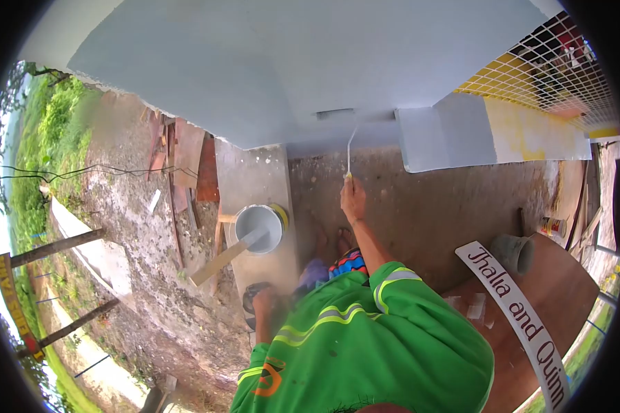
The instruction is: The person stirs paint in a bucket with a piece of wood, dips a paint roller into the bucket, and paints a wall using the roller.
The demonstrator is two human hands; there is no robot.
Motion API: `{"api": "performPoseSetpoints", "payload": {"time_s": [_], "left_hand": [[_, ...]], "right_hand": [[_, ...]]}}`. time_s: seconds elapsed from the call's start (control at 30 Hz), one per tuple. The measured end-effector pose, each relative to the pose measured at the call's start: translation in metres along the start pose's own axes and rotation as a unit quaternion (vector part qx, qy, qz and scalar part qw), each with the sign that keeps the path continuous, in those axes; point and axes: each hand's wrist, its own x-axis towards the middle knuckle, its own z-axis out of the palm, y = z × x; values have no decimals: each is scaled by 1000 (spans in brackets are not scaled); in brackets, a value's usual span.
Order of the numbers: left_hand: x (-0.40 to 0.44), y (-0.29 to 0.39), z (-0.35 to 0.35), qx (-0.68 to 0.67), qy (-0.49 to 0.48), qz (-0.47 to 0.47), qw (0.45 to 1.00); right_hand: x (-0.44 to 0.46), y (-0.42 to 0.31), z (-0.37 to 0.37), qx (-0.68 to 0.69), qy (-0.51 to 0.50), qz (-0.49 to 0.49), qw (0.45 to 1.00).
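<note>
My right hand (353, 199) is closed round the handle of a tool with a thin white rod (350, 150). The rod reaches up to the grey painted surface (255, 76); its far end is hard to make out. Low on the left, my left hand (263, 303) is by a dark object (249, 306) at the edge of the concrete ledge (255, 172); its fingers are unclear. Between the hands and farther left, a bucket (277, 234) of grey paint stands on the ledge, with a wooden stick (220, 265) resting across its rim.
A grey, partly painted block (448, 134) and white wire mesh (544, 69) are at the upper right. A dark bucket (513, 253) stands near a lettered strip (517, 316) at the right. Boards (189, 151) lean left of the ledge, above rough ground.
</note>
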Motion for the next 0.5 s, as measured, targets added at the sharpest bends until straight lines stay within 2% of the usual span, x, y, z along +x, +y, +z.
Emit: {"api": "performPoseSetpoints", "payload": {"time_s": [0.13, 0.17, 0.27, 0.37, 0.5], "left_hand": [[0, 14, -11, -16, 13, -57, 998], [1, 10, -13, -11, 10, -40, 999], [-2, 6, -18, -13, 4, -24, 1000], [2, 6, -20, -30, -1, -49, 998], [3, -4, -16, -31, 1, -36, 999]], "right_hand": [[16, 48, 7, -25, 5, 42, 999], [18, 54, 8, -27, 4, 53, 998], [22, 46, 7, -46, -4, 106, 993], [31, 59, -5, -31, -9, 134, 990], [44, 46, -34, -10, 6, 123, 992]]}}
